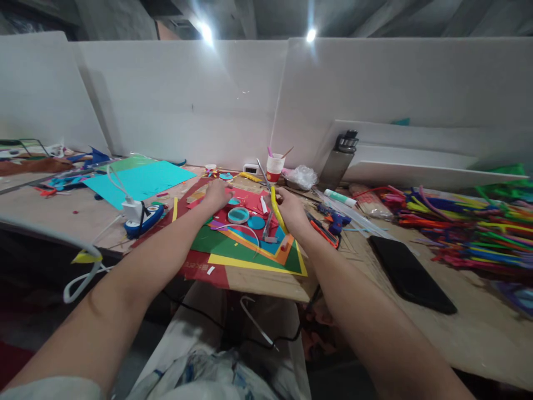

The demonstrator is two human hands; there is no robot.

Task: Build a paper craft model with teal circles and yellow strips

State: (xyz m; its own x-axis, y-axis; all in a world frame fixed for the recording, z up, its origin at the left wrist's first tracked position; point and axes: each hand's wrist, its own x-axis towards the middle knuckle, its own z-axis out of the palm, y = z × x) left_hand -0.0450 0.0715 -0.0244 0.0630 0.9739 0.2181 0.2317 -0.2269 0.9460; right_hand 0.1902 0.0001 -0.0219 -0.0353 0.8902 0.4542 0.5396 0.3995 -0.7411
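My right hand (290,210) is closed on a pair of scissors with yellow handles (278,210); their metal blades point up and away, past the paper cup. On the far left part of the coloured sheets, my left hand (217,194) has its fingers curled; whatever is in them, if anything, is hidden. Just right of it lie a teal disc (234,201), a round teal piece with a pale rim (239,215) and another teal disc (256,223). Beneath these are stacked red, blue, orange, green (216,241) and yellow (258,265) sheets. A white strip (264,205) lies near the scissors.
White paper cups (275,166) hold sticks at the back. A dark bottle (338,161), a glue stick (340,198), a blue glue gun (338,221) and a black phone (410,273) stand or lie rightward, beside pipe cleaners (470,222). Leftward are a turquoise sheet (145,180) and a blue power strip (144,221).
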